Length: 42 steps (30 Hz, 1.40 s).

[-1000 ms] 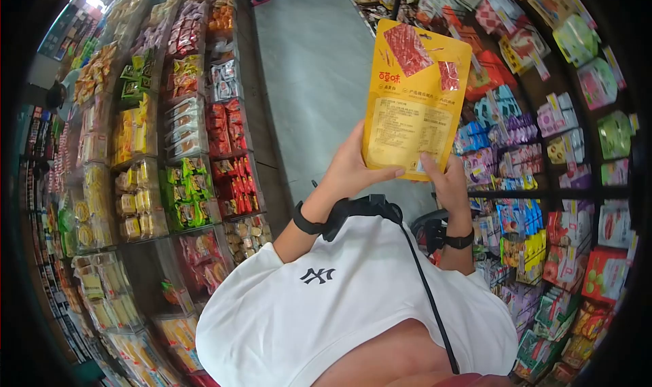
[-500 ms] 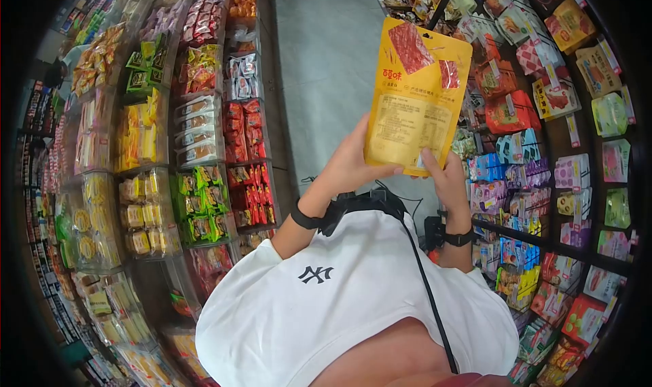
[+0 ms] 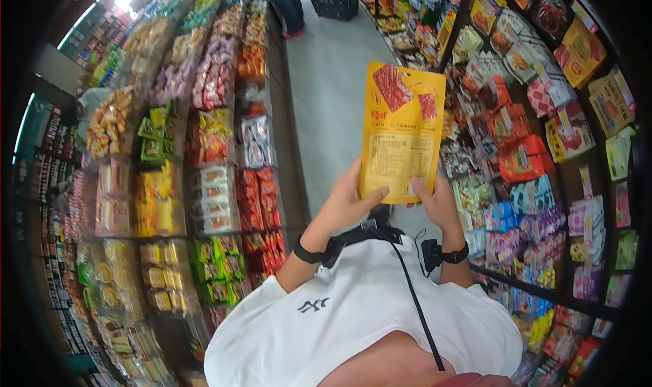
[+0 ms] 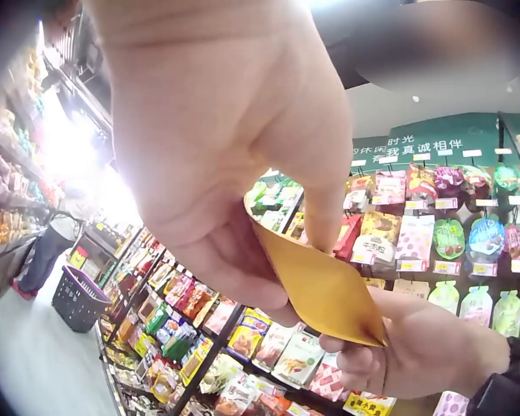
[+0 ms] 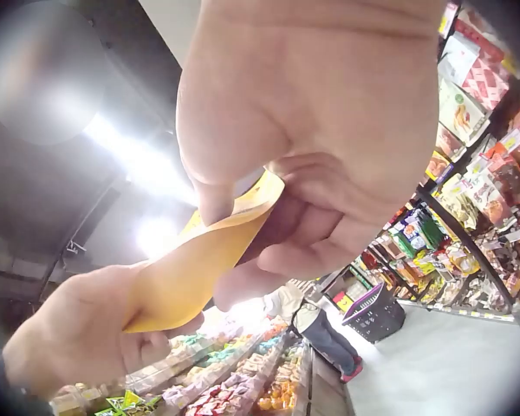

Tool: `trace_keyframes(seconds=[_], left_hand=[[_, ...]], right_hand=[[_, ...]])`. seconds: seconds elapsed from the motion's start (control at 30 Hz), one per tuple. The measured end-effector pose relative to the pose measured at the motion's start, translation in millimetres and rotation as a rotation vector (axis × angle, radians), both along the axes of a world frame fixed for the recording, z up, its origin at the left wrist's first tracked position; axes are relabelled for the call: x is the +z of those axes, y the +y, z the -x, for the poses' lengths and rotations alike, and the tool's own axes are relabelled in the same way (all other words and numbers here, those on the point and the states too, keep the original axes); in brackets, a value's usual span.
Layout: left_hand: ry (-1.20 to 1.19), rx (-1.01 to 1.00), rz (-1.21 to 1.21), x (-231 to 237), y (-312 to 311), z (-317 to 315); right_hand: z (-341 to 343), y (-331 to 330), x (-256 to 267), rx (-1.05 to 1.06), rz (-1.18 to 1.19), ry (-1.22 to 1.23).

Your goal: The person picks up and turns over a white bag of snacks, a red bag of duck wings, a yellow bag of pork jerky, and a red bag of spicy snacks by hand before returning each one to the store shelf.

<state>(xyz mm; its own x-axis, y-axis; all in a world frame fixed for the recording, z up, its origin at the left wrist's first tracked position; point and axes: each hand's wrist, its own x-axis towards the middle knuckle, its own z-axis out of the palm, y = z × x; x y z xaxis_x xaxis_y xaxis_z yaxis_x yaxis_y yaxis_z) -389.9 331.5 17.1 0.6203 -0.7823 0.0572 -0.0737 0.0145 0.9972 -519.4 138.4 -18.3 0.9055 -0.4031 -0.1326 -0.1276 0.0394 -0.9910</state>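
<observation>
A yellow pouch of dried meat (image 3: 401,125) is held upright in front of the chest, its printed text panel facing the head camera. Red meat slices are pictured along its top. My left hand (image 3: 345,202) pinches the lower left corner, thumb on the near face and fingers behind. At the lower right corner my right hand (image 3: 438,205) grips it the same way, thumb over the text panel's bottom. Both wrist views catch the pouch from its bottom edge, where it bows between the left hand (image 4: 225,130) and the right hand (image 5: 312,113).
Bins of wrapped snacks (image 3: 221,197) line the aisle on the left. Hanging packs (image 3: 523,159) fill the rack on the right. Farther along the grey floor (image 3: 326,74), a person in dark trousers (image 3: 288,10) stands beside a black shopping basket (image 3: 331,0).
The head view has tilted up the aisle, bringing the person's legs and the basket into sight. Both hands and the pouch appear lower and slightly left; the grip stays the same.
</observation>
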Motion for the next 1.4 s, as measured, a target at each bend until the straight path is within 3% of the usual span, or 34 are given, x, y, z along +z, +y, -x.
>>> trace_keyframes(seconds=[0.1, 0.13, 0.23, 0.33, 0.47, 0.57, 0.67, 0.93, 1.1, 1.13, 1.23, 1.33, 1.4], left_hand=[[-0.094, -0.023, -0.014, 7, -25, -35], [0.032, 0.016, 0.088, 5, -37, -42], [-0.011, -0.056, -0.159, 18, -60, -90], [0.149, -0.154, -0.1, 17, -98, -123], [0.142, -0.408, -0.186, 12, -150, -148], [0.142, -0.727, -0.218, -6, -185, -151], [0.207, -0.936, -0.28, -9, -218, -159], [0.029, -1.15, -0.155, 2, -282, -190], [-0.063, -1.158, -0.145, 8, -290, -225], [-0.05, -1.126, -0.13, 14, -289, -232], [-0.171, -1.025, -0.117, 16, -287, -261], [-0.22, -0.843, -0.196, 25, -278, -282], [-0.068, -0.714, -0.19, 18, -272, -293]], right_hand=[[-38, -35, -1, 0.059, 0.02, -0.01], [-48, -44, 0, 0.057, 0.027, -0.046], [-67, -75, -3, 0.065, 0.029, -0.101], [-75, -106, -24, 0.116, -0.025, -0.117], [-65, -141, -16, 0.299, 0.045, -0.072], [-63, -156, -19, 0.326, 0.146, -0.066], [-61, -161, -26, 0.317, 0.06, -0.05], [-76, -163, -20, 0.256, 0.119, 0.061], [-105, -145, -11, 0.092, 0.118, 0.002], [-113, -142, -6, 0.046, 0.067, 0.023], [-138, -131, 1, -0.068, 0.207, -0.051], [-161, -121, 19, -0.067, 0.201, 0.01], [-176, -112, 25, -0.083, 0.14, -0.019]])
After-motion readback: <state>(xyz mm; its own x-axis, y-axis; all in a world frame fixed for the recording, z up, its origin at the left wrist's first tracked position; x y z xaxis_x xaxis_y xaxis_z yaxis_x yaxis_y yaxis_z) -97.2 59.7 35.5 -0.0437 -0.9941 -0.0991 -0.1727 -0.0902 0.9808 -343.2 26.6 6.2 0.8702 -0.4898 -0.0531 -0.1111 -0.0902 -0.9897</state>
